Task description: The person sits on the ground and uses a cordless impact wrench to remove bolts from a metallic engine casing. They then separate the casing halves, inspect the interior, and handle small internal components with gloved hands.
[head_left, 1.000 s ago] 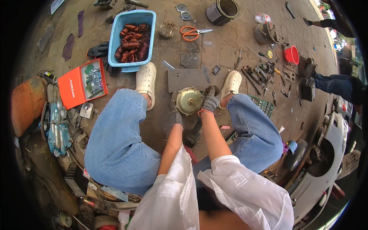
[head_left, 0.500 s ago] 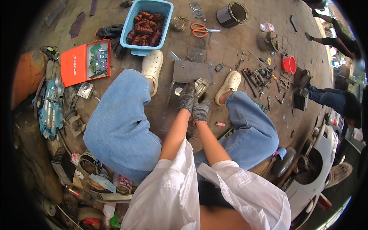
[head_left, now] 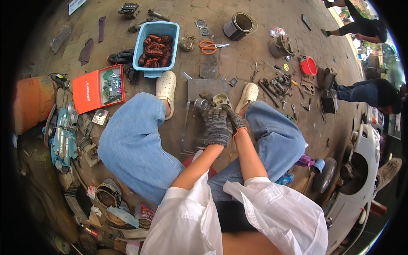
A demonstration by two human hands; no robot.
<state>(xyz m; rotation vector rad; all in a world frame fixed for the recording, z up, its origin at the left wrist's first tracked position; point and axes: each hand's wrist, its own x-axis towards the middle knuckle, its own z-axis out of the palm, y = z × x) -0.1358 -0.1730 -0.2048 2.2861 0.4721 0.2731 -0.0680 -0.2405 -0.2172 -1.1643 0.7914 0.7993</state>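
Note:
Both my hands wear grey knit gloves and meet between my legs. My right hand has its fingers curled on the near side of a round, hollow metal part. Beside it, my left hand is closed against the same part, its fingertips partly hidden. A small silver metal cup sits just left of the part. Under these lies a dark metal plate on the ground.
Ahead, a blue basin holds copper wire coils, with orange-handled scissors to its right. An open red box of circuit boards lies left. Right are scattered tools, a red bucket and a metal can. People are at the far right.
My gloved hands have turned over the metal part, whose open hollow side now shows, and the left hand's back now faces up. The whole view has shifted, showing more ground ahead.

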